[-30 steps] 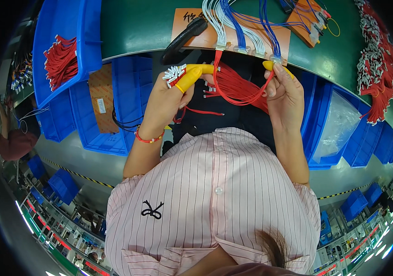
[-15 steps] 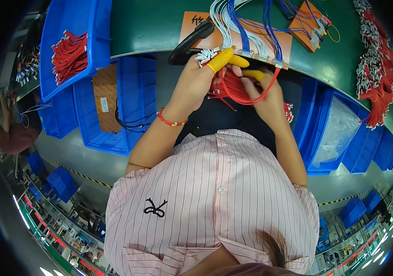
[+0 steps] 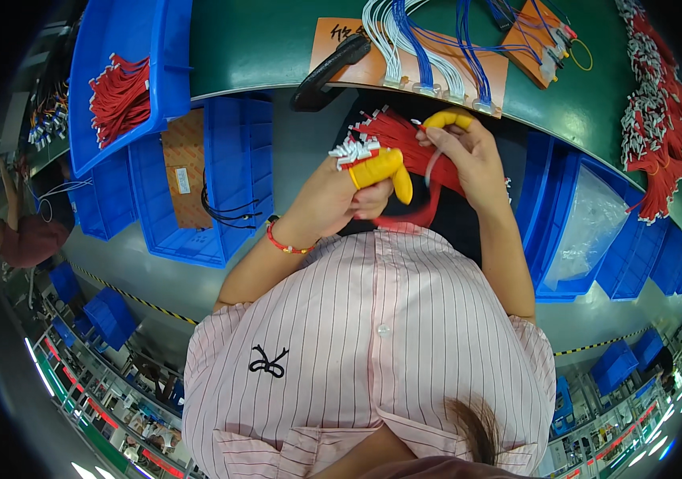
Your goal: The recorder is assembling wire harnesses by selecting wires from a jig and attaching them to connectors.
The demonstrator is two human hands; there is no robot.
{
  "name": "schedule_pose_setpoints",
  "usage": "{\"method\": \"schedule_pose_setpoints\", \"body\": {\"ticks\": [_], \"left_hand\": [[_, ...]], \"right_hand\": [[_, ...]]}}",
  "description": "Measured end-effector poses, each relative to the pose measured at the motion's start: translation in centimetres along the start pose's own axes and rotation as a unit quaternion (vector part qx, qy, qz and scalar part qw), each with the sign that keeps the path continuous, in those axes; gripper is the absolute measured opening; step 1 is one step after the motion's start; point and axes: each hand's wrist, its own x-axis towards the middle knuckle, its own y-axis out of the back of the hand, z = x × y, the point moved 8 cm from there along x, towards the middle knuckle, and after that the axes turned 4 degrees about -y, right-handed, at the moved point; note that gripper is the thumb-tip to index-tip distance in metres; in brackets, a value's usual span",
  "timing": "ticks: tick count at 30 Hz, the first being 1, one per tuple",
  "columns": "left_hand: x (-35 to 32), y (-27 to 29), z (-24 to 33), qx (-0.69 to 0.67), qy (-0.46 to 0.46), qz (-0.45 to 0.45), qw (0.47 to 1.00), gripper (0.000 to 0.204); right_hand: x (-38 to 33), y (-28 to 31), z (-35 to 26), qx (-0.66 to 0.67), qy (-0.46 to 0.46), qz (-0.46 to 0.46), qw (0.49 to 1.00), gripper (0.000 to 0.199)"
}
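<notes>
My left hand [image 3: 349, 195], with yellow finger cots on its thumb and finger, is closed around a bunch of red cables. Their white connectors [image 3: 354, 152] stick out above the fist. In my right hand [image 3: 472, 156], also wearing yellow cots, thumb and finger pinch one red cable close to its small pale tip [image 3: 417, 123]. The rest of that cable hangs in a loop [image 3: 417, 215], smeared by motion, toward the left hand. A pile of loose red cables [image 3: 393, 132] with white ends lies on my lap, partly hidden by both hands.
On the green table [image 3: 261, 48], an orange board [image 3: 329, 40] carries clear connector blocks [image 3: 426, 89] with white and blue wires. A black handle-like piece [image 3: 329, 76] overhangs the edge. Red cable bundles [image 3: 660, 128] lie right; a blue bin [image 3: 105, 152] with red cables stands left.
Both hands have left the connector blocks at the table edge. The left moved down toward my body with its bunch; the right holds a cable end farther right, and the red loop has come away.
</notes>
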Motion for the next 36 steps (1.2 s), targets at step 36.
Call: {"method": "schedule_pose_setpoints", "body": {"ticks": [36], "left_hand": [[3.2,1.5,4.7,0.171,-0.261,0.176,0.934,0.020]], "right_hand": [[-2.7,1.2,-1.1,0.126,-0.022,0.027,0.991,0.019]]}}
